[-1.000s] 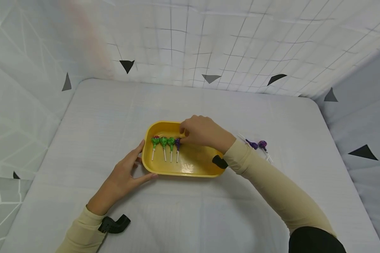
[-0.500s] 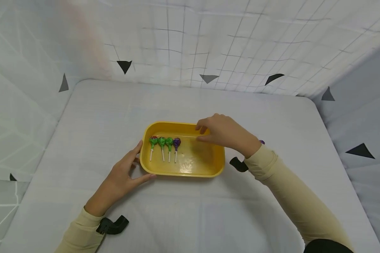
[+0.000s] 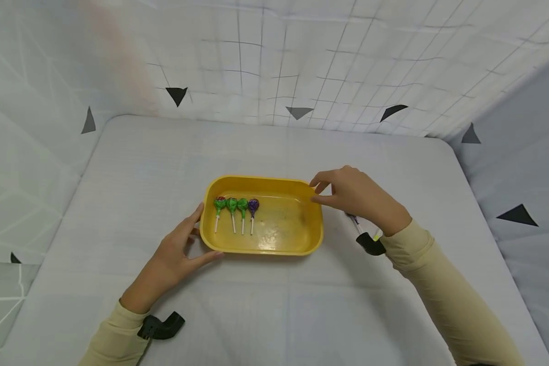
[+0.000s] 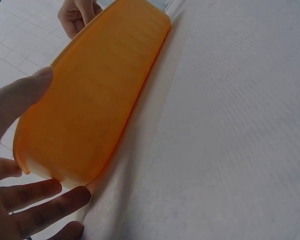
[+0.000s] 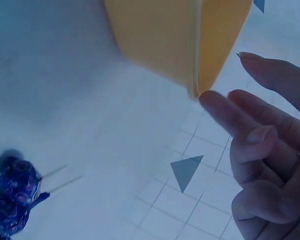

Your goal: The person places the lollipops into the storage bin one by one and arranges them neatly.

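A yellow tray [image 3: 285, 218] lies on the table, with wrapped lollipops in a row along its left half. Three have green wrappers, among them the middle green lollipop [image 3: 232, 204]; the purple lollipop [image 3: 253, 205] ends the row on the right. My left hand [image 3: 168, 260] spans the tray's near left corner, thumb along the front side and fingers at the left end, all fairly straight. Over the tray's far right corner hovers my right hand [image 3: 359, 195], fingers loosely bent, holding nothing. In the right wrist view its fingertips overlap the tray's rim [image 5: 196, 75].
Purple lollipops [image 5: 17, 182] lie on the white table to the right of the tray, mostly hidden under my right hand and wrist in the head view. White curtains with a grid and dark triangles [image 3: 177, 95] surround the table.
My right hand has let go of the purple lollipop in the tray and moved right to the tray's right end. The left hand has stayed at its corner.
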Demonstrator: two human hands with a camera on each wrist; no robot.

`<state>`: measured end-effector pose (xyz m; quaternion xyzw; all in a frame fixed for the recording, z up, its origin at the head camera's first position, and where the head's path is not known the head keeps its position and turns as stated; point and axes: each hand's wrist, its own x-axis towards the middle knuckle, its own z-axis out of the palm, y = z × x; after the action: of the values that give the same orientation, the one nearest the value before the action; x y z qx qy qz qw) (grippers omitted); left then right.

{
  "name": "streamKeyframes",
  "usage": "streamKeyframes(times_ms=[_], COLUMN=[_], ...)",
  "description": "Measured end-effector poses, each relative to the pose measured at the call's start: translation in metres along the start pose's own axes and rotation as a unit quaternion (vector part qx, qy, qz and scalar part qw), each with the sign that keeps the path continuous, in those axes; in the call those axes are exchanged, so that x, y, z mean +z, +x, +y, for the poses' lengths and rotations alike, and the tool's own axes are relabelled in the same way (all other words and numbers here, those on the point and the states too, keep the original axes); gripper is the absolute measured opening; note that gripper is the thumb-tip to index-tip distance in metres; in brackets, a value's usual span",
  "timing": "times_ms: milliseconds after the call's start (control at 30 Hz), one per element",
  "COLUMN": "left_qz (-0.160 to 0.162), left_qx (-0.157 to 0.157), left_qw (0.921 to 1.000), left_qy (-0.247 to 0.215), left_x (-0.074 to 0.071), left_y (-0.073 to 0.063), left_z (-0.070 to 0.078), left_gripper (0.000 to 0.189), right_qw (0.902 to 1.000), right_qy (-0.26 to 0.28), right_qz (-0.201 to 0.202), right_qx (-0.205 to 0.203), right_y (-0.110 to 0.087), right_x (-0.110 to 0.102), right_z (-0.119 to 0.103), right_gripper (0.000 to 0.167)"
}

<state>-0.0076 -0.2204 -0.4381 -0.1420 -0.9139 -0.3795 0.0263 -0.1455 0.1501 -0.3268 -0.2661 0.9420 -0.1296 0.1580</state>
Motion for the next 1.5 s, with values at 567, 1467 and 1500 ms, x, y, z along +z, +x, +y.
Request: streamKeyframes(times_ms=[567, 1467, 1500], left_qz=[-0.001, -0.001, -0.001], left_qx=[0.001, -0.001, -0.001], left_qw=[1.0, 1.0, 1.0], left_qy=[0.0, -0.005, -0.004], left_x=[0.001, 0.001, 0.001], left_y=[0.0, 0.0, 0.0], left_z=[0.0, -0.002, -0.002], left_gripper=[0.113, 0.114, 0.114], right_qw=[0.9991, 0.9939, 0.9939], right_qy=[0.016, -0.018, -0.019], right_qz=[0.002, 0.0, 0.001], right_qx=[0.039, 0.108, 0.109], right_y=[-0.027, -0.047, -0.047], right_x=[0.006, 0.025, 0.025], right_z=[0.03, 0.067, 0.068], right_gripper=[0.031, 0.033, 0.033])
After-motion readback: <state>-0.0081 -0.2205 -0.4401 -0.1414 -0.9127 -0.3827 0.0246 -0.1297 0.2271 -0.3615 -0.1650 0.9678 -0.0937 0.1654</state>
